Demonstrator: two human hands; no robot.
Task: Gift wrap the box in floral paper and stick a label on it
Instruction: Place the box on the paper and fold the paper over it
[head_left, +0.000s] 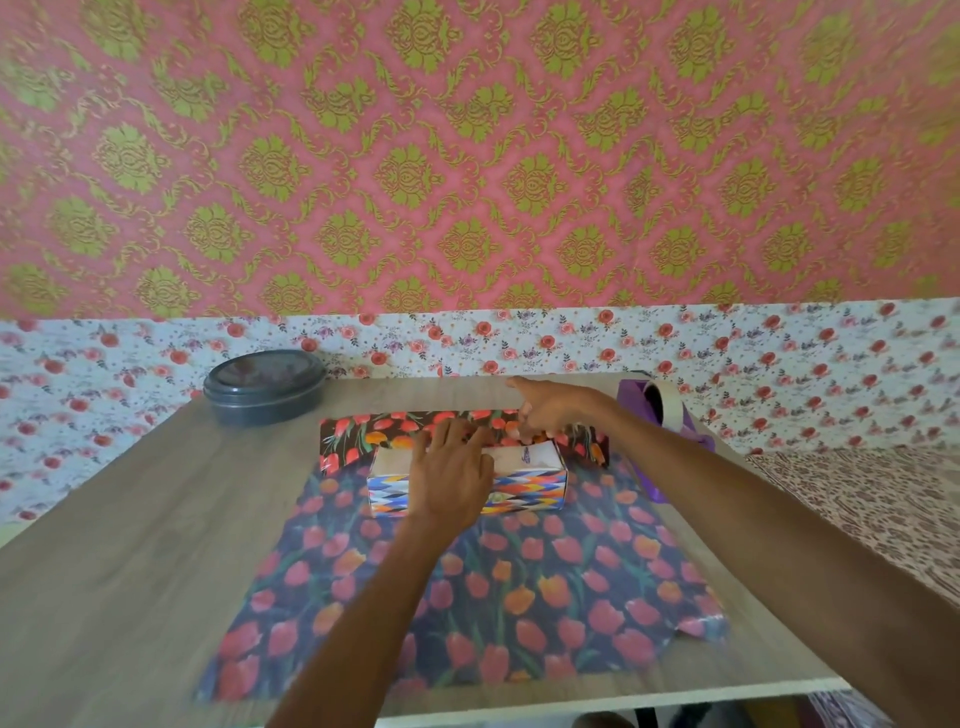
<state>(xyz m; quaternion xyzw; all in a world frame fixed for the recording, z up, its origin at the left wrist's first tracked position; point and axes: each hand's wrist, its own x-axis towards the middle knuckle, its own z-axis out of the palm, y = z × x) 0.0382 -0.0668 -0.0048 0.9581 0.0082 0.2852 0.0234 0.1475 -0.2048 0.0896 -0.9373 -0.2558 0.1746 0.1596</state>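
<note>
In the head view, the left hand (452, 470) is lying flat on top of the box (530, 491), its fingers straight and slightly spread and reaching toward the far edge. The box, printed in a zigzag pattern, is sitting under that palm on the floral paper (493, 587). The paper is spreading out on the table (130, 545) from beneath the hand toward the person. Just beyond the left fingertips, the far flap of the paper is standing up against the back of the box. The right hand (553, 410) is hovering over that flap with its index finger pointing out. Its other fingers are curling down onto the paper's edge; I cannot tell whether they are pinching it. A tape roll (657, 402) is standing just right of the right hand. A dark round container (265, 387) is sitting well to the left of the left hand.
</note>
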